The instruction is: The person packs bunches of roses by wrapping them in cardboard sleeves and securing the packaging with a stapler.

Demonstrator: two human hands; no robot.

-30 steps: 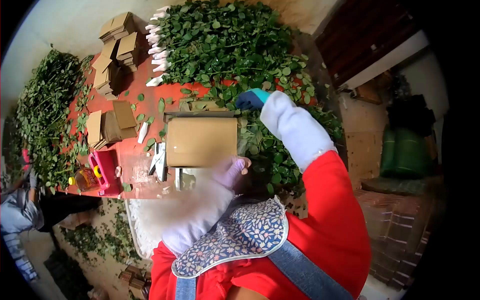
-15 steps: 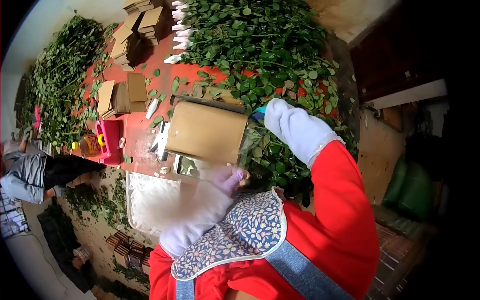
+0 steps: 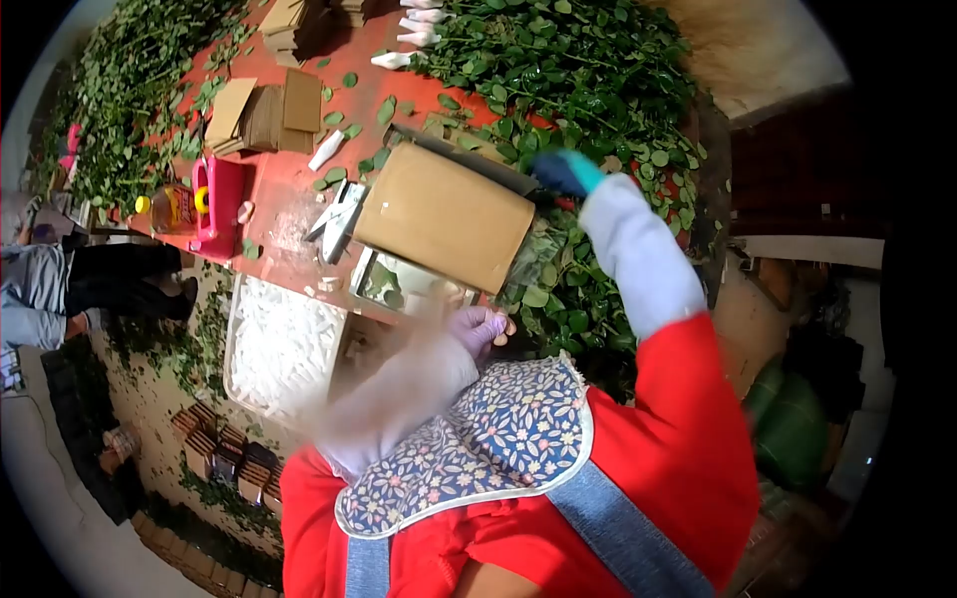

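Note:
My left hand [image 3: 478,329], in a purple glove with bare fingertips and a pale sleeve cover, is at the near edge of the cardboard-topped box [image 3: 444,214]. Its fingers are pinched together; whatever is between them is too small to make out. Beyond the box's right corner, my right hand [image 3: 566,173] in a dark blue and teal glove reaches over the leafy green stems [image 3: 568,284]. Motion smears its fingers, so its grip does not show. On the left of the box lies a white and dark metal tool [image 3: 337,221], perhaps a stapler.
A tub of small white tubes [image 3: 284,344] stands at the near left. Brown cardboard pieces [image 3: 264,115], a pink jug [image 3: 216,207] and a yellow-capped bottle [image 3: 171,209] are on the red table [image 3: 289,194]. Pink-and-white wrapped bundles [image 3: 424,38] lie farther back. A person [image 3: 50,289] stands at the left.
My view has shifted, so the table sits higher in the picture. My right hand has moved farther out over the stems. My left hand stays pinched near the box.

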